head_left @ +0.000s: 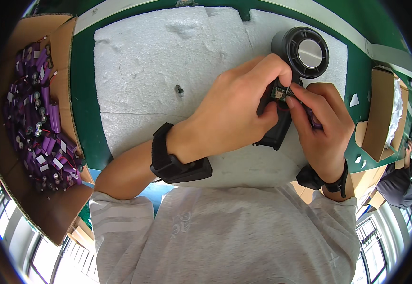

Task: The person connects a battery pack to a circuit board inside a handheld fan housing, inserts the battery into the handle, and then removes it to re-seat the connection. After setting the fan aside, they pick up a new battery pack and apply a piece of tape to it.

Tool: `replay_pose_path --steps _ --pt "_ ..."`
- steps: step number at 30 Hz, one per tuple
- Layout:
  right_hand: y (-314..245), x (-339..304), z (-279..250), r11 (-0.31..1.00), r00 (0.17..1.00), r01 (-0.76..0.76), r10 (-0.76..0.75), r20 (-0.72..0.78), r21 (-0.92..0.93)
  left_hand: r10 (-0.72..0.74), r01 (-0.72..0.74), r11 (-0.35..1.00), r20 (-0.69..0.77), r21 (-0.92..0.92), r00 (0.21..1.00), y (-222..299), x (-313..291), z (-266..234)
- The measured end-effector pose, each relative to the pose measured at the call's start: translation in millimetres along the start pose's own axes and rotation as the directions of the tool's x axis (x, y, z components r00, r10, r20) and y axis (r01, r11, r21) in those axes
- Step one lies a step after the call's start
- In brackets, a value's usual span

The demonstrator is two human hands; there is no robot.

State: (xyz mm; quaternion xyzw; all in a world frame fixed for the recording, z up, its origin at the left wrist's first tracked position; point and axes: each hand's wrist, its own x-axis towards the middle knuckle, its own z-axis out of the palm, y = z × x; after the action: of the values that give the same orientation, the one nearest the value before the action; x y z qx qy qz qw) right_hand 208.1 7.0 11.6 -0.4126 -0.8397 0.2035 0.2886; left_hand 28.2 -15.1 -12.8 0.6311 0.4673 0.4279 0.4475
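A black handheld device that looks like a small fan lies on the white foam board (139, 61). Its round head (305, 53) has a silver disc in the middle and points away from me. The black handle (274, 135) is opened up, baring a small green circuit board (279, 93). My left hand (234, 104) is closed around the handle from the left, thumb and index finger bent beside the board. From the right, my right hand (328, 120) pinches the board's edge between thumb and index finger. A purple battery cell (316, 124) shows partly beneath its fingers.
At the left stands a cardboard box (56, 206) holding many purple battery cells (54, 118) with wires. Another carton (379, 116) with white lining stands at the right, white scraps (354, 100) beside it on the green table (85, 99). Another person (400, 187) is at the far right.
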Motion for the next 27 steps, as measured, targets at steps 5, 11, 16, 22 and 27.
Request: replay_pose_path --steps 5,11,16,22,27 --pt "-0.9 -1.1 -1.1 0.996 0.997 -0.069 0.067 0.034 0.05 0.05 -0.047 0.995 0.029 -0.089 0.998 -8.2 1.7 -6.1" --pt "4.3 1.1 -5.7 0.978 0.983 -0.176 0.169 0.076 0.11 0.203 -0.212 0.967 0.078 0.142 0.976 -5.6 7.5 -11.8" --pt "3.8 8.9 -22.9 0.882 0.849 -0.435 0.335 0.41 0.181 0.163 -0.177 0.971 0.096 0.161 0.982 -3.2 8.8 -12.7" --pt "4.8 13.2 -41.3 0.638 0.645 -0.691 0.332 0.688 0.34 0.169 -0.176 0.974 0.063 0.139 0.984 -5.6 7.7 -14.8" --pt "7.1 13.0 -39.4 0.458 0.695 -0.713 0.357 0.624 0.532 0.115 -0.115 0.98 0.008 0.161 0.993 -5.6 9.0 -29.3"
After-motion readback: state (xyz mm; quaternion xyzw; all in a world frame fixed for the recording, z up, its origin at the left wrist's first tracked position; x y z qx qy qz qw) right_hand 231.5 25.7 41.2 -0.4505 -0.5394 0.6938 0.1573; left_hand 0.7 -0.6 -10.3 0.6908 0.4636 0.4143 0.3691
